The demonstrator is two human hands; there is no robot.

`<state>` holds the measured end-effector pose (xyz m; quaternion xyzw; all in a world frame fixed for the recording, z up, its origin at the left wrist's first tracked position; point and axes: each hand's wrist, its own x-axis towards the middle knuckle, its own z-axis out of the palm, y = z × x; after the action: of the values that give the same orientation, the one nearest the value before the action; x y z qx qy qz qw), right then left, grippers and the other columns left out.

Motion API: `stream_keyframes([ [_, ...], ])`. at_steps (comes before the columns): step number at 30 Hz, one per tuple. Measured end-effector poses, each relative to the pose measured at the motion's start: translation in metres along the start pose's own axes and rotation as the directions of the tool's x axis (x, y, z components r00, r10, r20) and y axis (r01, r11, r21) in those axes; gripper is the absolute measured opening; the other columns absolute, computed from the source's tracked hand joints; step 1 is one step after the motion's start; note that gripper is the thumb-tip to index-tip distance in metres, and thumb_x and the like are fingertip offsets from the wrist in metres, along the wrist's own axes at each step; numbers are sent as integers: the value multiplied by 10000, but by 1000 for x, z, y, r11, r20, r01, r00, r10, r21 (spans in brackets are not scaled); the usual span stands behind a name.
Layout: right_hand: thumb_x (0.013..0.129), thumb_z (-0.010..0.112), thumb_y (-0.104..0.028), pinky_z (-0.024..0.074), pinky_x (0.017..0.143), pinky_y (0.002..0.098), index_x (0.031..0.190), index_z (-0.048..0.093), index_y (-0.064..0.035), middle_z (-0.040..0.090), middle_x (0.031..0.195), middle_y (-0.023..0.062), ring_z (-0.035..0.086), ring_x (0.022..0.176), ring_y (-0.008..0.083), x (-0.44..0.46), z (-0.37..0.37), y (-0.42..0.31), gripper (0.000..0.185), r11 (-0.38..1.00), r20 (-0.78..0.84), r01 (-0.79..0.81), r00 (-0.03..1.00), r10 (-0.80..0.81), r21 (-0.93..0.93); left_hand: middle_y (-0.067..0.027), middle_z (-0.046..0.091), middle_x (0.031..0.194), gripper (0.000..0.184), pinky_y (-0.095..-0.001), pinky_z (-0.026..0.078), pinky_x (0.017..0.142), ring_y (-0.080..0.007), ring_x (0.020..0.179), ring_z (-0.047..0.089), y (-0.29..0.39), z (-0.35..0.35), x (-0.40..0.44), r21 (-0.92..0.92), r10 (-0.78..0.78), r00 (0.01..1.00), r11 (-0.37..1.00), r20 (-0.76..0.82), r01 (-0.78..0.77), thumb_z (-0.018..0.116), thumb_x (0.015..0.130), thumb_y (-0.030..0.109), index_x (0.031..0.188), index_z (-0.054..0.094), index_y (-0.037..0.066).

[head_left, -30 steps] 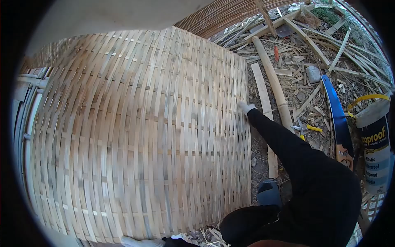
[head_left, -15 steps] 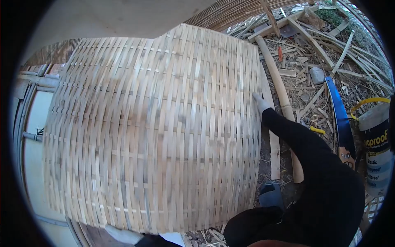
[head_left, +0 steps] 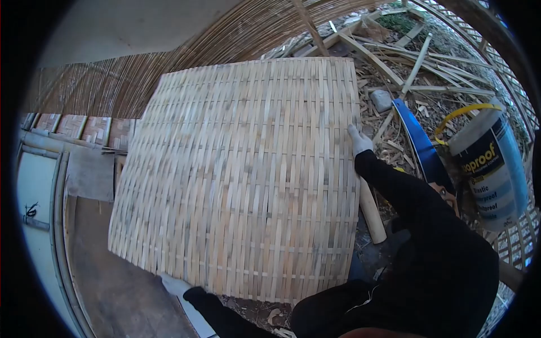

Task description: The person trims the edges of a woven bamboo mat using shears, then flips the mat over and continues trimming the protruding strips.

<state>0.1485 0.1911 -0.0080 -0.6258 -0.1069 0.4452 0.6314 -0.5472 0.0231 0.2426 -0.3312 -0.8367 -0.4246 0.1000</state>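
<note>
A large woven bamboo panel (head_left: pixel 242 180) fills the middle of the head view, tilted, with its strips running mostly lengthwise. My left hand (head_left: pixel 173 284), in a white glove, grips the panel's lower edge near its left corner; its fingers are partly hidden behind the edge. On the right edge, about a third of the way down, my right hand (head_left: pixel 359 141), also gloved in white, holds the panel with the thumb on the front and the other fingers out of sight behind it.
At right lie a blue handsaw (head_left: pixel 420 143), a grey stone (head_left: pixel 381 101) and a labelled bucket (head_left: pixel 487 169) with a yellow handle. A bamboo pole (head_left: pixel 372 217) is beside the panel. Bamboo strips (head_left: pixel 451 73) litter the ground. A brown board (head_left: pixel 124 287) lies at lower left.
The panel has moved away from the left side and now shows whole, with the brown board uncovered at lower left. Both hands have stayed on its edges. The view has turned left.
</note>
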Motion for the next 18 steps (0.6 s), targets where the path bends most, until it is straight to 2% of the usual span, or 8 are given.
stream_keyframes([
  [3,913,703,-534,484,911,313,1245,658,84,700,1159,134,643,1037,187,6,-20,16,703,990,-89,17,996,-30,-141,-280,633,1308,568,-409,444,1044,-385,1146,605,-25,46,25,171,76,994,981,76,-88,444,1077,389,1306,604,-106],
  [6,920,691,-522,485,914,314,1246,667,72,713,1135,145,655,1034,197,-1,-35,11,678,972,-179,37,981,-79,-230,-264,619,1354,591,-406,418,1087,-401,1218,590,-6,90,11,186,441,892,889,-96,-419,412,1076,408,1334,597,-90],
  [9,934,681,-515,482,941,323,1285,651,61,701,1197,152,652,1081,215,-6,-48,16,676,972,-202,3,978,-51,-234,-287,573,1405,636,-414,398,1110,-403,1286,555,-74,143,45,380,53,989,919,135,-101,384,1073,447,1364,572,-86],
  [11,944,677,-516,477,967,332,1323,632,55,684,1268,156,644,1130,231,-7,-55,13,687,974,-196,-36,981,-9,-222,-290,550,1426,710,-424,404,1103,-395,1279,544,-39,144,39,273,-181,912,959,369,80,402,1051,518,1404,529,-85],
  [14,962,631,-550,475,976,320,1350,612,49,672,1292,160,653,1112,233,-23,-52,-1,715,958,-217,3,974,-68,-287,-209,628,1343,696,-440,453,1044,-374,1179,598,-18,138,24,-48,-272,887,949,374,312,462,1038,525,1399,545,-64],
  [16,973,613,-544,477,958,313,1367,592,52,673,1271,143,648,1089,215,-30,-55,1,715,960,-190,-2,980,-53,-280,-174,593,1390,626,-449,477,1020,-338,1212,586,-59,144,54,-179,-276,510,717,815,673,527,1022,475,1377,571,-38],
  [17,981,604,-533,480,937,309,1365,588,52,679,1242,127,641,1072,195,-31,-55,6,700,969,-172,-4,984,-40,-246,-202,586,1403,634,-435,441,1071,-343,1269,554,-72,154,61,-157,-242,514,772,823,616,544,1011,442,1403,533,-55],
  [18,990,594,-521,483,917,305,1364,584,53,684,1213,110,635,1055,175,-32,-51,9,685,978,-146,-4,989,-27,-210,-231,566,1425,653,-418,399,1112,-356,1309,530,-77,152,60,134,-87,770,991,632,2,558,1001,413,1436,485,-69],
])
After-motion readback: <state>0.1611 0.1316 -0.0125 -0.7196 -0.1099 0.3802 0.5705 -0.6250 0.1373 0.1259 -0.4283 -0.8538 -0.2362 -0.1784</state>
